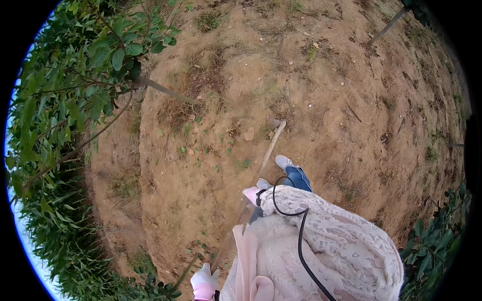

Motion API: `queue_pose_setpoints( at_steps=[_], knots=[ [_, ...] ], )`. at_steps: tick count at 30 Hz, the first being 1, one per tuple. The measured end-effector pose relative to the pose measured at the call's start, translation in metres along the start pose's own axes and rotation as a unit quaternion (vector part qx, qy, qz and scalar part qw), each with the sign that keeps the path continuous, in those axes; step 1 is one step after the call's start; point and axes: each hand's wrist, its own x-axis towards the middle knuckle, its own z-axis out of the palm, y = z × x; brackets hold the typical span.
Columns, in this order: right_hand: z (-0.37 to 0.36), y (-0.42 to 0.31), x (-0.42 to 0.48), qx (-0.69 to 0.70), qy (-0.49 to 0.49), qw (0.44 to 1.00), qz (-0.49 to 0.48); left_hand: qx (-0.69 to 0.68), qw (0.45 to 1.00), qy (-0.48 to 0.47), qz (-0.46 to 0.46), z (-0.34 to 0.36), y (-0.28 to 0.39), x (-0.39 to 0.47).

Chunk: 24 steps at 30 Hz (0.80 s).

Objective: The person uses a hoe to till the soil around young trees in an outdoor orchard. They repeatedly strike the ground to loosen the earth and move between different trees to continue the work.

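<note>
A hoe with a long wooden handle (273,144) runs from the middle of the view down towards the lower left. Its metal blade (274,121) is at the bare soil, near my grey shoe. My right hand (251,194), in a pink and white glove, is closed around the middle of the handle, by my other shoe. Lower down, my left hand (203,280) grips the handle near its end in a matching glove. Small green weeds (229,151) stand in the soil left of the hoe.
A leafy young tree with a thin trunk (169,91) leans at the upper left, in front of dense green plants (56,225). Another thin trunk (388,26) stands at the upper right. Leafy branches (429,244) are at the lower right. A black cable (300,244) hangs over my lace sleeve.
</note>
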Motion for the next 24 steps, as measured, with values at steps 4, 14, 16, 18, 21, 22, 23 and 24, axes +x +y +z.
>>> queue_pose_setpoints(
  at_steps=[4, 14, 16, 18, 21, 22, 23, 24],
  knots=[
    [-0.039, -0.069, -0.054, 0.228, 0.075, 0.956, 0.170, -0.022, 0.994, 0.088, 0.058, -0.030, -0.008, 0.011],
    [-0.152, -0.013, -0.070, 0.630, 0.267, 0.729, -0.003, -0.297, 0.783, 0.384, 0.389, -0.128, 0.076, -0.010],
    [-0.175, -0.018, -0.131, 0.735, 0.263, 0.625, -0.013, -0.311, 0.648, 0.434, 0.543, -0.133, 0.110, -0.020],
    [-0.182, 0.011, -0.163, 0.768, 0.265, 0.581, -0.052, -0.171, 0.592, 0.464, 0.636, -0.140, 0.159, -0.063],
    [-0.189, 0.024, -0.197, 0.779, 0.246, 0.568, -0.099, -0.125, 0.461, 0.485, 0.733, -0.126, 0.179, -0.095],
    [-0.190, 0.036, -0.202, 0.770, 0.244, 0.578, -0.118, -0.110, 0.438, 0.487, 0.748, -0.123, 0.186, -0.103],
    [-0.191, 0.046, -0.206, 0.759, 0.242, 0.588, -0.137, -0.102, 0.411, 0.488, 0.763, -0.122, 0.193, -0.110],
    [-0.192, 0.053, -0.208, 0.783, 0.243, 0.553, -0.149, -0.097, 0.385, 0.488, 0.777, -0.121, 0.200, -0.119]
  ],
)
